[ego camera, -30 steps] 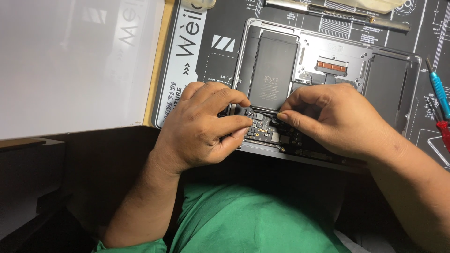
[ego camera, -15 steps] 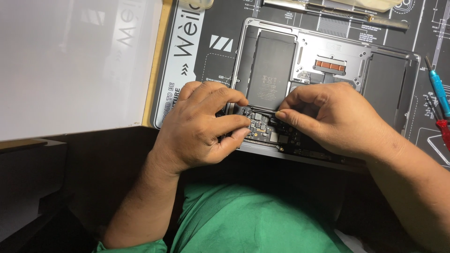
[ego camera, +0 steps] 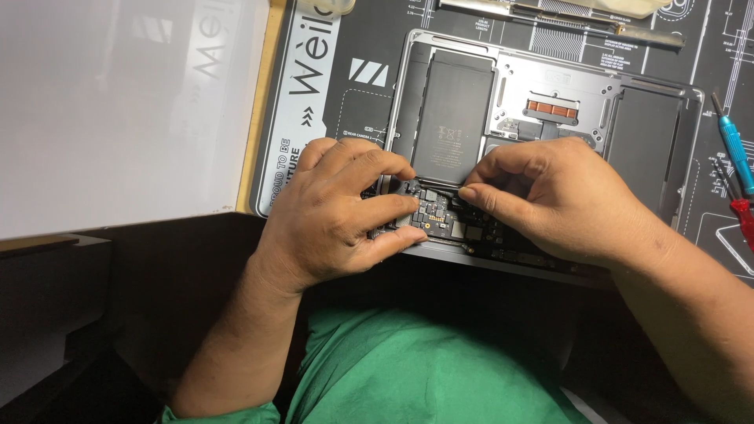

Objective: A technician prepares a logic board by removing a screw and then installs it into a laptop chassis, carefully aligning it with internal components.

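An opened silver laptop (ego camera: 550,94) lies bottom-up on a dark repair mat (ego camera: 345,110), its black battery cells and a copper part showing. My left hand (ego camera: 338,212) rests on the near left corner and pinches the edge of the dark circuit board (ego camera: 440,220) between thumb and fingers. My right hand (ego camera: 550,200) lies over the board's right part, index finger and thumb pressed down on it near a thin black cable. Both hands hide much of the board.
A white sheet (ego camera: 118,110) covers the table at left. A blue screwdriver (ego camera: 734,149) and a red-handled tool (ego camera: 742,220) lie at the right edge. A long metal strip (ego camera: 565,20) sits at the back. My green shirt (ego camera: 408,369) fills the foreground.
Both hands stay on the board with only slight finger shifts; the view has dipped a little.
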